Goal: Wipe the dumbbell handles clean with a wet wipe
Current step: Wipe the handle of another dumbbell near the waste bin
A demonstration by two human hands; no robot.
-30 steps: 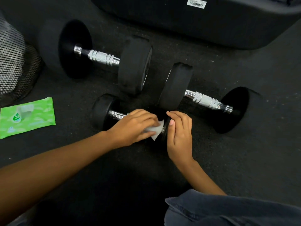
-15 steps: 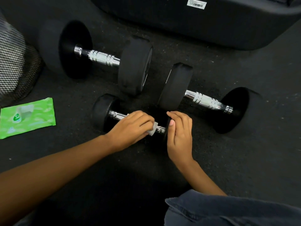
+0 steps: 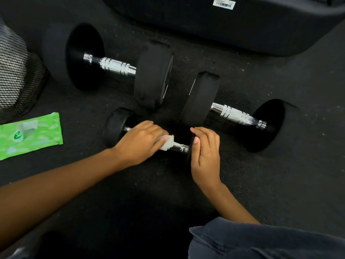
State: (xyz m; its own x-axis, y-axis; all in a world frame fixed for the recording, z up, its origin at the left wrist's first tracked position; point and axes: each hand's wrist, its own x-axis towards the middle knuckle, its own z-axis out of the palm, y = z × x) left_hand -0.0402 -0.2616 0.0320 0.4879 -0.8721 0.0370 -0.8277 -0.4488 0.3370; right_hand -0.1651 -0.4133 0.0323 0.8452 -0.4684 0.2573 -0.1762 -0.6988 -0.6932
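Nearest the body: a dark trouser leg (image 3: 261, 242), just below the right forearm. Rubber floor (image 3: 298, 184) throughout.

Hands: left hand (image 3: 140, 144) is curled round the handle (image 3: 180, 147) of the small dumbbell (image 3: 114, 128), with the wet wipe (image 3: 168, 143) bunched under its fingers. Right hand (image 3: 205, 154) cups the end weight on its side, thumb on the inner face, fingers over the rim; it looks like a steadying hold.

Change over the last second: the left hand and wipe have slid along the bar, away from the right hand. The wipe's loose flap is now tucked in, and a short stretch of bare chrome shows between wipe and right hand. Judgement: one wiping stroke in progress; the right-hand end is likely done, the part under the left palm is being covered.

Beyond the left hand: a larger dumbbell (image 3: 115, 67). Beyond the right hand: a second large dumbbell (image 3: 235, 114), its near weight close to the small one. That crowds the fingers but does not block the bar. Both large handles are untouched at this moment.

Out past the left hand: green wipes pack (image 3: 31, 135), then a mesh bin (image 3: 15, 75). Farthest: dark padded equipment (image 3: 224, 25).
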